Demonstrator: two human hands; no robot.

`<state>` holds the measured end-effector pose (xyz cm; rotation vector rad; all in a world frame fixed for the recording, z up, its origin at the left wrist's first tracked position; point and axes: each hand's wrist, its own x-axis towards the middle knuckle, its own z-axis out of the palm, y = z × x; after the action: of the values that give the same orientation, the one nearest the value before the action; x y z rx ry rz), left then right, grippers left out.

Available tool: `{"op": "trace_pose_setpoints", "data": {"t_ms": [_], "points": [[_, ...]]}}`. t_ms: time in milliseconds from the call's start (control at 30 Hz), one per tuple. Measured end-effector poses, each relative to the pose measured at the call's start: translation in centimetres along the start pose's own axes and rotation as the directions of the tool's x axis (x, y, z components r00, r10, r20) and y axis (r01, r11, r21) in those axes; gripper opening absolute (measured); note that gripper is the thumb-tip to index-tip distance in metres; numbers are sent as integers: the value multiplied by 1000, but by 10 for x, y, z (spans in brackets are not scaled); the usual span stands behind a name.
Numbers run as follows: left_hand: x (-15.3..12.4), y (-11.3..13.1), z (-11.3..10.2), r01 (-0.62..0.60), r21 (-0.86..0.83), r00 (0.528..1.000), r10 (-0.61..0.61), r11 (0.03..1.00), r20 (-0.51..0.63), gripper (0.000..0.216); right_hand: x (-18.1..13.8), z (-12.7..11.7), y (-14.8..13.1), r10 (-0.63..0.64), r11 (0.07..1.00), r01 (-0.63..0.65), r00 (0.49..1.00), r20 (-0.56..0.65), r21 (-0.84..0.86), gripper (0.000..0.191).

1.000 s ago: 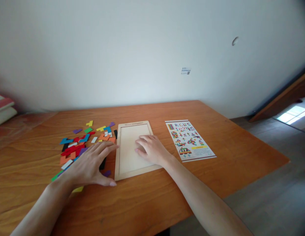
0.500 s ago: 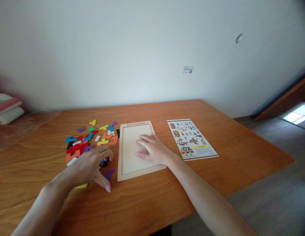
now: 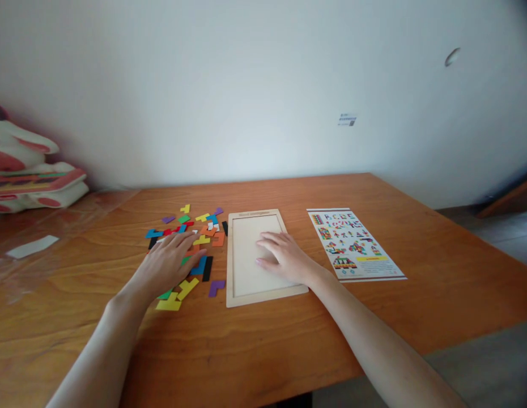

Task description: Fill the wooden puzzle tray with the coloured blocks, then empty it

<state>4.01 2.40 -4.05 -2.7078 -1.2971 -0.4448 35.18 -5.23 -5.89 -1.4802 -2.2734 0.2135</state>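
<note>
A light wooden puzzle tray (image 3: 246, 283) lies on the orange-brown table (image 3: 267, 340), its inside bare. My right hand (image 3: 284, 258) rests flat in the tray, fingers stretched out. To the tray's left lies a scatter of coloured flat puzzle pieces (image 3: 195, 224). My left hand (image 3: 168, 263) lies palm down over the middle of that scatter, fingers spread, covering several pieces. A purple L piece (image 3: 216, 287), a black bar (image 3: 208, 268) and yellow pieces (image 3: 178, 294) lie just beside it.
A printed pattern sheet (image 3: 352, 243) lies right of the tray. A white slip of paper (image 3: 32, 247) sits on clear plastic at the table's left. A soft toy or cushion (image 3: 25, 175) rests against the wall at far left. The table's front edge runs close below my arms.
My left hand moved from beside the tray's near left corner onto the piece scatter, farther from me. The camera swung left. My right hand stayed in the tray.
</note>
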Motion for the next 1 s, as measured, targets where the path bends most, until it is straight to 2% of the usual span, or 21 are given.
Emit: {"op": "trace_pose_setpoints", "data": {"t_ms": [100, 233, 300, 367, 533, 700, 767, 833, 933, 1000], "points": [[-2, -3, -6, 53, 34, 998, -54, 998, 44, 50, -1, 0, 1, 3, 1000, -3, 1000, -7, 12, 43], [-9, -17, -26, 250, 154, 957, -268, 956, 107, 45, 0, 2, 3, 8, 1000, -8, 1000, -3, 21, 42], [-15, -28, -33, 359, 196, 922, -380, 912, 79, 44, 0, 3, 3, -2, 1000, 2, 1000, -7, 17, 42], [-20, -38, -34, 396, 209, 909, -413, 894, 45, 41, 0, 4, 2, -5, 1000, 5, 1000, -5, 13, 42], [-24, -49, -18, 313, 160, 946, -322, 936, 32, 52, 0, 4, 2, 15, 1000, -15, 1000, 11, 21, 42], [-22, -52, -7, 301, 177, 951, -307, 937, 11, 52, 0, 1, -5, 23, 999, -24, 1000, -20, -26, 38], [-19, -49, -6, 296, 184, 954, -299, 937, -12, 49, 2, 0, -15, 101, 992, -105, 993, -63, -75, 36], [-14, -40, -6, 269, 144, 963, -265, 952, -47, 48, 3, 0, -27, 237, 962, -251, 962, -134, -102, 42], [-2, -11, -3, 77, -39, 994, -80, 996, -75, 46, 4, 5, -41, 324, 928, -345, 934, -152, -143, 58], [4, 12, 1, -82, -117, 996, 78, 990, -31, 47, 3, 8, -41, 341, 917, -363, 929, -146, -167, 67]]}}
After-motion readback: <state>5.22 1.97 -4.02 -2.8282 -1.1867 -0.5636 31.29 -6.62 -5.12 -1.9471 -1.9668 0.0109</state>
